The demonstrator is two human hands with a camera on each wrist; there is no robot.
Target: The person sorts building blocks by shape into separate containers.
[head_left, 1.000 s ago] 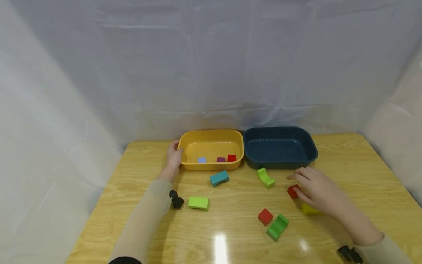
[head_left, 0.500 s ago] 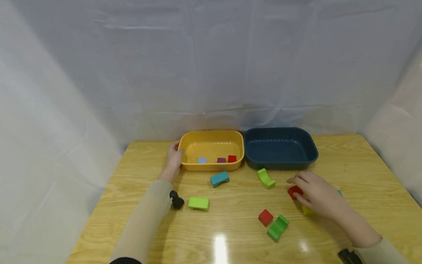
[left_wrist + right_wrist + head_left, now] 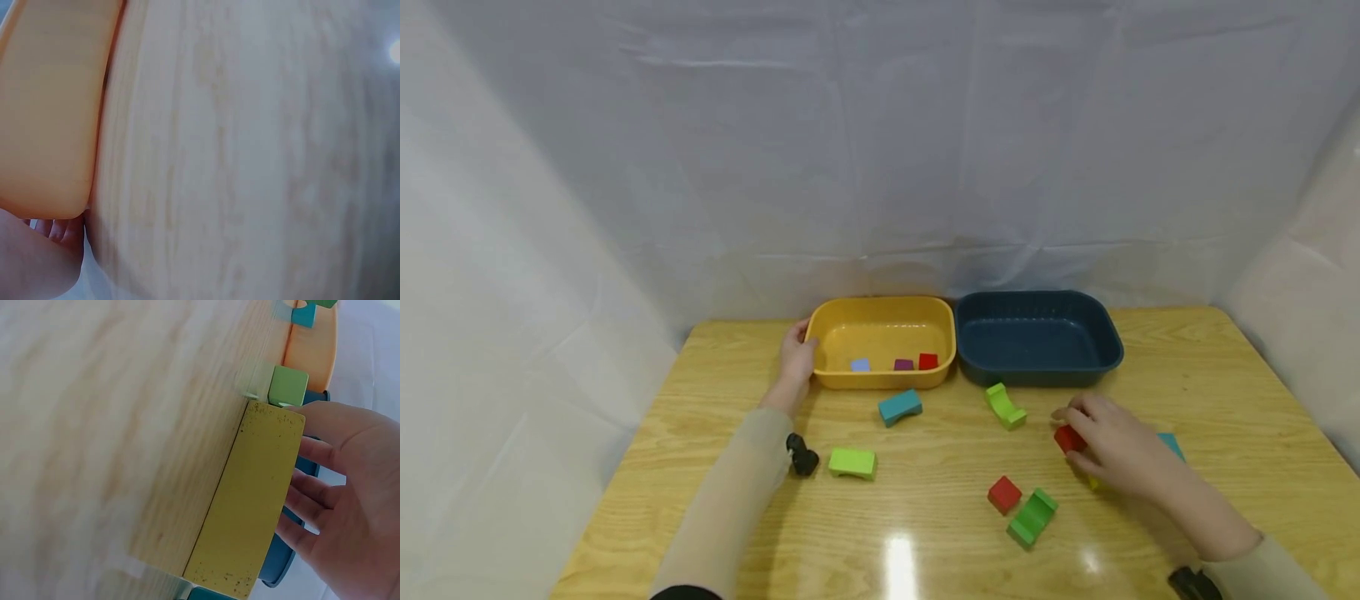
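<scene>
My left hand (image 3: 794, 358) holds the left rim of the yellow tray (image 3: 880, 302), thumb over the edge; in the left wrist view fingertips (image 3: 59, 230) curl under the tray's corner (image 3: 50, 125). My right hand (image 3: 1108, 442) lies on the table right of centre, thumb and fingers pinching a red block (image 3: 1067, 438). A yellow block (image 3: 1093, 482) is mostly hidden under that hand; in the right wrist view the yellow block (image 3: 250, 500) lies flat against my fingers (image 3: 312, 487).
The yellow tray holds a light blue (image 3: 860, 364), a purple (image 3: 903, 364) and a red block (image 3: 928, 361). A dark blue tray (image 3: 1037, 293) stands beside it. Loose on the table: teal block (image 3: 899, 406), green arches (image 3: 1004, 405) (image 3: 1032, 516), green block (image 3: 852, 461), red cube (image 3: 1003, 493), teal piece (image 3: 1171, 443).
My right hand has closed around the red block and shifted slightly left, uncovering a teal piece behind it. The left hand has stayed on the yellow tray.
</scene>
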